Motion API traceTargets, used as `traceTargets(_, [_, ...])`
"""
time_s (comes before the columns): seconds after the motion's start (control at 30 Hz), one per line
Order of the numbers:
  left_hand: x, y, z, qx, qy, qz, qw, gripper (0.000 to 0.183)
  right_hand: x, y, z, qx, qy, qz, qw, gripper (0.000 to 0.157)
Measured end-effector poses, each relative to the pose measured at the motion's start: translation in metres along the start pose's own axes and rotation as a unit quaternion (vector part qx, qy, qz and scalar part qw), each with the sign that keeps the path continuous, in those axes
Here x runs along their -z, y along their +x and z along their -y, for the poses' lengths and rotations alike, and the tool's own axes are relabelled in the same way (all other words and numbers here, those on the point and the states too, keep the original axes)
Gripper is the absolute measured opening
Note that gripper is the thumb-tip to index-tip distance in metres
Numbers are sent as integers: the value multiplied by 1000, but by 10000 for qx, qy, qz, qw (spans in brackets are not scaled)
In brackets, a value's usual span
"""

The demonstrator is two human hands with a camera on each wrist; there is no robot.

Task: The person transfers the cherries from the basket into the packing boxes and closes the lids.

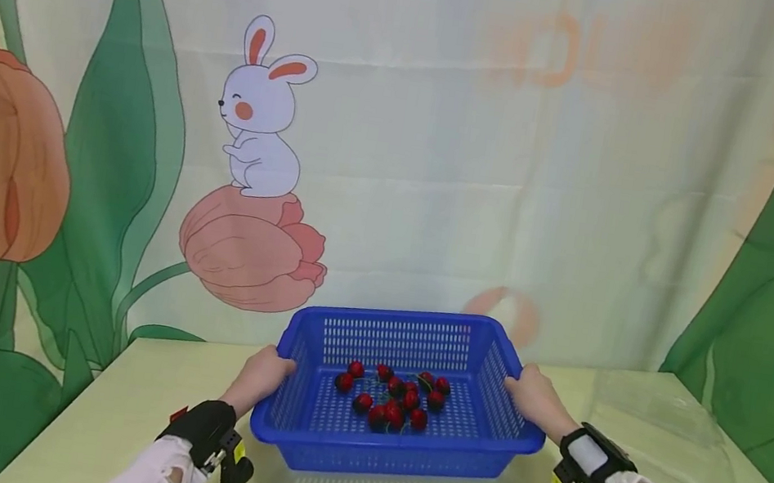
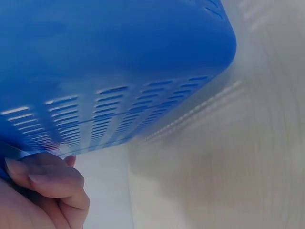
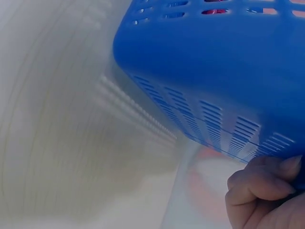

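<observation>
A blue plastic basket [image 1: 396, 443] with slotted walls spans the middle of the head view, several red cherries [image 1: 394, 416] with green stems lying scattered on its floor. My left hand [image 1: 261, 377] grips the rim at the left end, thumb over the edge. At the opposite end, my right hand [image 1: 540, 399] holds the rim the same way. Both wrist views show curled fingers under the rim, with the basket's outer wall [image 2: 119, 57] beside them. The basket appears raised off the table, its slotted shadow falling below.
A pale table [image 1: 111, 409] lies beneath the basket. On its right side rests a clear, see-through sheet or tray [image 1: 664, 433], hard to make out. Behind hangs a cloth backdrop [image 1: 428, 157] printed with tulips and a rabbit. Each wrist wears a black camera strap.
</observation>
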State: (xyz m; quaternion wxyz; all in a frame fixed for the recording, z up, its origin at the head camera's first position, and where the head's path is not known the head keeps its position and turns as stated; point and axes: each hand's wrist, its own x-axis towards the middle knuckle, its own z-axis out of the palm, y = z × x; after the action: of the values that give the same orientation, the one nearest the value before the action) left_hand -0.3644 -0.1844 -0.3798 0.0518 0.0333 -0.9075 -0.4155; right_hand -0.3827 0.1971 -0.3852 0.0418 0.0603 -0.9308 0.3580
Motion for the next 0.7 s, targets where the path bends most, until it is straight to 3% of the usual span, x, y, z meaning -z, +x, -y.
traceTargets(0.4, [-4, 17, -1, -29, 117, -90, 9999, 39, 1, 4, -4, -178, 250, -58, 9995, 37])
traceTargets(0.7, [-8, 21, -1, -58, 82, -159, 9998, 35, 0, 8, -7, -238, 308, -76, 9992, 35])
